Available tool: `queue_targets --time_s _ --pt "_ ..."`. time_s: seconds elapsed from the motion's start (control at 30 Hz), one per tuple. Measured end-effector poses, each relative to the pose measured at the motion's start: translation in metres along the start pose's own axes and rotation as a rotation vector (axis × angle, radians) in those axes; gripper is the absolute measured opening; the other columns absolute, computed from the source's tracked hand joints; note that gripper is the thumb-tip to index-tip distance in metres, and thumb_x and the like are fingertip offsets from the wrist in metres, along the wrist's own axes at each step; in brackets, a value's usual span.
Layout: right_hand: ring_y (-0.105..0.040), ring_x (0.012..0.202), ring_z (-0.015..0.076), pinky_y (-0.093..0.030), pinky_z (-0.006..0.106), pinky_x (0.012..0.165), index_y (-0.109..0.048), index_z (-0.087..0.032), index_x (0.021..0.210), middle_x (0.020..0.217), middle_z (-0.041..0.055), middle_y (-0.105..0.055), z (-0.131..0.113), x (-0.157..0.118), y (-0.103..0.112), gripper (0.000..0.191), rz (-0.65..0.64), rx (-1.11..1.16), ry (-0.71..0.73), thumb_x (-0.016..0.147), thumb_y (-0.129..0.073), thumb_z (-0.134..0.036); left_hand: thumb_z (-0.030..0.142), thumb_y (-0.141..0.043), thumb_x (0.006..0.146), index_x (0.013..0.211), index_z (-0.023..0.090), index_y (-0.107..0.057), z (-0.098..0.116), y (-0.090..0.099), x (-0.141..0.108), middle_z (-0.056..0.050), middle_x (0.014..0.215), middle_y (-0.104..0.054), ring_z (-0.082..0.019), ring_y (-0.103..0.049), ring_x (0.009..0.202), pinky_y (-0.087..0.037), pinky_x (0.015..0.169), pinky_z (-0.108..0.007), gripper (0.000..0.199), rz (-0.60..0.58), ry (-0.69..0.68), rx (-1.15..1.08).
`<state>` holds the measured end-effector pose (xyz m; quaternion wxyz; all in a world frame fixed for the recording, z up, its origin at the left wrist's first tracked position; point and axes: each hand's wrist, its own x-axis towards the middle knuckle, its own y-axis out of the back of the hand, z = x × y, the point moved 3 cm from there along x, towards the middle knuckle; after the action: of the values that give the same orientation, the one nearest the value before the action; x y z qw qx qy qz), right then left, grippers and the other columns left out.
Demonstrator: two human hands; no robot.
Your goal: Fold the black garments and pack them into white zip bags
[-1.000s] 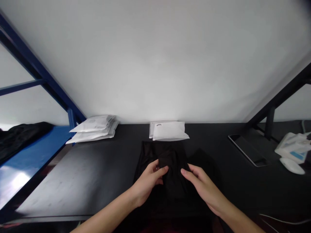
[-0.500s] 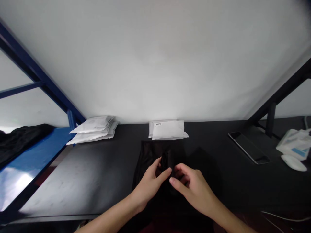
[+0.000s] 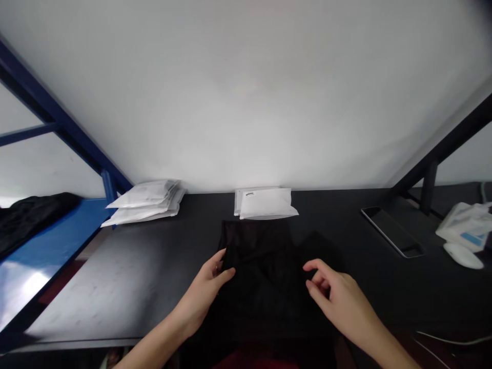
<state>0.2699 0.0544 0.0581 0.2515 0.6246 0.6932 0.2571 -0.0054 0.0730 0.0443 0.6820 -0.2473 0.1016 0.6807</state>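
Observation:
A piece of black cloth [image 3: 265,266], perhaps a garment, lies flat on the black table in front of me. Its outline is hard to make out against the dark surface. My left hand [image 3: 209,277] is closed on the cloth's left edge, thumb on top and the other fingers partly hidden behind it. Just off the right side of the cloth is my right hand [image 3: 332,287], its fingers bent, with a gap between thumb and forefinger and nothing visible in it.
White plastic packets [image 3: 267,203] lie beyond the cloth by the wall, with a stack of packets [image 3: 146,200] at the back left. On the right are a phone [image 3: 392,231], a white mouse [image 3: 463,255] and a white package [image 3: 467,225]. Black fabric [image 3: 34,218] rests on a blue surface [image 3: 73,223].
My hands have moved apart, the left to the left and the right to the right. The cloth they held folded up in the middle now lies spread flat; my right hand has let go.

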Motion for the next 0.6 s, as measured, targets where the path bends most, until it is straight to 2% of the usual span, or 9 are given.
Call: queue_targets --time_s 0.1,0.2,0.23,0.33,0.4,0.5,0.6 --pt "-0.059 0.051 0.0173 -0.042 0.03 0.054 -0.063 -0.027 0.09 0.061 -0.0028 -0.06 -0.02 -0.004 -0.003 0.018 0.077 -0.118 0.119 0.094 -0.05 -0.039 0.027 -0.085 0.074 0.126 0.023 -0.07 -0.003 0.006 -0.002 -0.004 0.1 -0.078 -0.02 -0.074 0.086 -0.057 0.07 -0.025 0.054 0.119 0.095 -0.048" --pt "-0.066 0.064 0.0188 -0.048 0.03 0.062 -0.065 -0.025 0.1 0.074 -0.0007 -0.068 -0.055 -0.006 -0.028 0.013 -0.038 -0.132 0.279 0.091 -0.06 -0.034 0.023 -0.083 0.078 0.127 0.023 -0.068 -0.006 0.005 -0.005 -0.002 0.09 -0.075 -0.017 -0.072 0.073 -0.056 0.062 -0.023 0.052 0.145 0.15 -0.116" --pt "-0.068 0.068 0.0203 -0.05 0.03 0.065 -0.065 -0.025 0.105 0.079 0.0002 -0.07 -0.066 -0.005 -0.04 0.02 -0.089 -0.14 0.312 0.088 -0.067 -0.036 0.022 -0.082 0.078 0.127 0.022 -0.068 -0.007 0.004 -0.007 -0.002 0.088 -0.075 -0.016 -0.071 0.071 -0.056 0.061 -0.022 0.05 0.129 0.154 -0.135" --pt "-0.074 0.083 0.0293 -0.055 0.036 0.072 -0.061 -0.021 0.115 0.097 0.0081 -0.075 -0.088 0.001 -0.076 0.05 -0.152 -0.191 0.333 0.078 -0.081 -0.048 0.023 -0.083 0.077 0.122 0.022 -0.07 -0.007 0.0 -0.013 -0.003 0.091 -0.075 -0.017 -0.073 0.076 -0.056 0.061 -0.021 0.047 0.083 0.121 -0.153" --pt "-0.075 0.084 0.0316 -0.055 0.036 0.07 -0.059 -0.02 0.117 0.097 0.0108 -0.077 -0.092 0.006 -0.092 0.046 -0.134 -0.241 0.31 0.08 -0.078 -0.04 0.025 -0.086 0.073 0.119 0.024 -0.072 -0.007 -0.001 -0.016 -0.003 0.098 -0.076 -0.019 -0.074 0.086 -0.056 0.063 -0.02 0.049 0.077 0.071 -0.132" --pt "-0.075 0.076 0.0252 -0.053 0.031 0.067 -0.059 -0.023 0.111 0.089 0.0058 -0.077 -0.087 0.01 -0.089 0.024 -0.092 -0.147 0.305 0.087 -0.061 -0.025 0.027 -0.089 0.068 0.118 0.025 -0.072 -0.007 -0.002 -0.016 -0.004 0.106 -0.078 -0.022 -0.075 0.097 -0.059 0.072 -0.022 0.053 0.038 0.015 -0.111" --pt "-0.073 0.07 0.0201 -0.052 0.028 0.065 -0.06 -0.026 0.102 0.082 0.0016 -0.076 -0.073 0.009 -0.052 0.015 -0.018 0.036 0.275 0.089 -0.051 -0.025 0.026 -0.09 0.067 0.115 0.025 -0.072 -0.007 0.002 -0.015 -0.005 0.108 -0.079 -0.026 -0.074 0.107 -0.061 0.084 -0.028 0.051 0.033 0.005 -0.13"
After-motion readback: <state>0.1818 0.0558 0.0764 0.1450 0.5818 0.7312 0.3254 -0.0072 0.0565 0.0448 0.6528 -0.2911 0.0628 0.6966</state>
